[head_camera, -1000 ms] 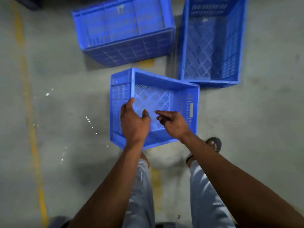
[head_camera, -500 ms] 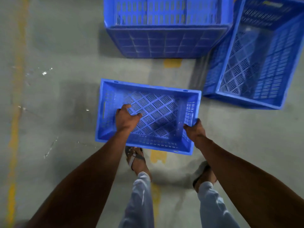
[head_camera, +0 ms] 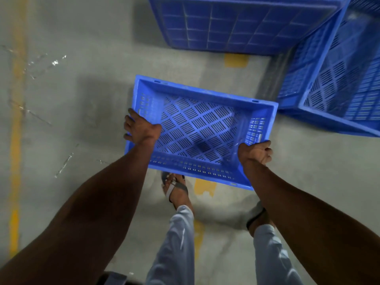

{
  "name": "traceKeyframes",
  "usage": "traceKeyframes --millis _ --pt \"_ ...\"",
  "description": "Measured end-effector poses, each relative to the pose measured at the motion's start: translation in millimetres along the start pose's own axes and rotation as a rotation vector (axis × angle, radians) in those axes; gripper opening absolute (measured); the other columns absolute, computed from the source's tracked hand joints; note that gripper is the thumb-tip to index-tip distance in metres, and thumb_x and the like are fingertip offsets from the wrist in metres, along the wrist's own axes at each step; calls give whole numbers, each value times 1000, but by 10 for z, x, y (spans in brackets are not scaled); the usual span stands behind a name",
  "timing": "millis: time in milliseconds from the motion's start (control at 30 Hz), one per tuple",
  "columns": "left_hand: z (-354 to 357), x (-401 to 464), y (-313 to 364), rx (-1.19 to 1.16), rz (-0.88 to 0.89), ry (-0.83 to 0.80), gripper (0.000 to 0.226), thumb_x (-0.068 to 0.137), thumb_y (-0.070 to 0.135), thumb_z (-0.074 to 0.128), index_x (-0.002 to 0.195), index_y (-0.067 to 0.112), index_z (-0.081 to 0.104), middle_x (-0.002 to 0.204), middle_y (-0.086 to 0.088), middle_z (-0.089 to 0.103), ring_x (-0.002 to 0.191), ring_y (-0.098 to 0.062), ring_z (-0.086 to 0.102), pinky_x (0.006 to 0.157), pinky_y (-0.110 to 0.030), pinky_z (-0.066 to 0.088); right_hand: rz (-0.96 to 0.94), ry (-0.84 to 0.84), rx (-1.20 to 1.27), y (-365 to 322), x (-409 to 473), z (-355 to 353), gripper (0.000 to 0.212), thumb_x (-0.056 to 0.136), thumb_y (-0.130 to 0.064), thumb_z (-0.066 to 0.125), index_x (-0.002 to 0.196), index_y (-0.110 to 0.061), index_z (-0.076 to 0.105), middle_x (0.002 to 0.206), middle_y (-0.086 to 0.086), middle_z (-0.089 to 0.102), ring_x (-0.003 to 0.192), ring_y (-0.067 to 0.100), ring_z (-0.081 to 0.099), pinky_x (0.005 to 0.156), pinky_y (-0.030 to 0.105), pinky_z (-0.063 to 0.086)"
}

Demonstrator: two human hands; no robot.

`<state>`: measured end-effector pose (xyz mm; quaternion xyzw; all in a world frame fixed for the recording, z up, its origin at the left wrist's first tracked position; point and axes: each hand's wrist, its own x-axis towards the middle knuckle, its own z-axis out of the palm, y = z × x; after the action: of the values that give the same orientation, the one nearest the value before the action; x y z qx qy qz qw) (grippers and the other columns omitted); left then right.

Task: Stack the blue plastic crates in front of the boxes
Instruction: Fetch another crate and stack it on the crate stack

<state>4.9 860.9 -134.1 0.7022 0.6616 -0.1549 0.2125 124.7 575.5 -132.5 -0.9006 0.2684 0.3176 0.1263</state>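
Note:
A shallow blue plastic crate (head_camera: 197, 128) with a slotted lattice bottom is held open side up in front of me. My left hand (head_camera: 141, 128) grips its left short wall, fingers curled over the rim. My right hand (head_camera: 256, 153) grips the right short wall near the near corner. A second blue crate (head_camera: 236, 23) lies upside down at the top, its ribbed underside showing. A third, deeper blue crate (head_camera: 347, 83) stands open side up at the right edge. No boxes are in view.
The floor (head_camera: 86, 103) is grey concrete with a yellow painted line (head_camera: 17, 120) down the left and yellow patches under the crate. My sandalled feet (head_camera: 176, 188) stand just below the held crate. Small shiny scraps lie on the floor at left.
Both hands went from hovering over the crate to gripping its two short walls. The crate has turned crosswise to me, and the other two crates have come closer in view.

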Motion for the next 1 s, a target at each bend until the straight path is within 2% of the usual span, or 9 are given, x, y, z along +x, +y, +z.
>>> traceKeyframes --millis 167,267,367,467,567,667,767,833,1000 --pt "-19 141 -44 13 -21 -32 105 74 35 79 160 16 21 153 -16 36 140 -39 38 109 -59 35 71 30 44 13 100 -16 77 89 -38 60 149 -3 26 145 24 36 132 43 39 109 46 33" --pt "-150 202 -116 33 -35 -66 99 71 35 83 152 15 31 148 -18 40 135 -41 44 108 -57 36 113 -80 113 49 181 -100 70 93 -45 48 148 -3 35 148 25 41 135 41 43 113 45 32" --pt "-389 156 -171 -27 -98 -109 96 68 42 87 145 15 37 147 -19 40 133 -42 48 109 -56 33 53 19 152 67 77 -337 49 90 -31 58 132 -10 47 135 20 52 125 41 52 107 43 39" --pt "-757 -78 -225 -36 -116 -93 104 65 54 89 146 16 37 148 -20 40 133 -41 49 110 -56 32 -27 37 139 -23 -297 -688 52 89 -28 62 134 -8 45 133 23 50 123 43 51 105 45 39" --pt "-1244 -502 -273 -64 -124 -99 108 64 59 89 149 16 37 148 -21 40 135 -42 47 113 -57 29 -116 61 116 -157 -699 -1230 50 86 -25 66 129 -10 46 131 25 51 121 45 51 102 45 40" --pt "-1891 -1051 -420 -114 -156 -100 108 65 59 89 148 13 39 147 -23 41 134 -44 47 114 -58 29 -160 -30 78 -313 -1169 -1904 55 84 -31 70 129 -8 48 131 25 53 122 44 52 102 44 41" --pt "-2576 -1725 -641 -196 -209 -85 103 63 59 89 143 12 44 140 -23 45 128 -45 51 111 -57 33 -224 -127 65 -318 -1475 -2547 67 63 -51 68 118 -16 55 115 20 67 106 38 65 96 45 52" --pt "-2992 -2183 -791 -270 -271 -68 95 62 58 89 137 14 50 136 -22 47 125 -45 54 111 -55 35 -332 -132 -12 -318 -1559 -2869 71 55 -56 63 113 -17 55 107 20 69 98 38 68 91 47 55" --pt "-3800 -3262 -1213 -463 -375 21 89 63 57 89 131 10 58 132 -24 53 123 -45 55 109 -52 42 -566 -161 -130 -521 -2934 -4006 66 71 -44 69 126 -11 53 125 27 59 118 45 58 102 48 49"
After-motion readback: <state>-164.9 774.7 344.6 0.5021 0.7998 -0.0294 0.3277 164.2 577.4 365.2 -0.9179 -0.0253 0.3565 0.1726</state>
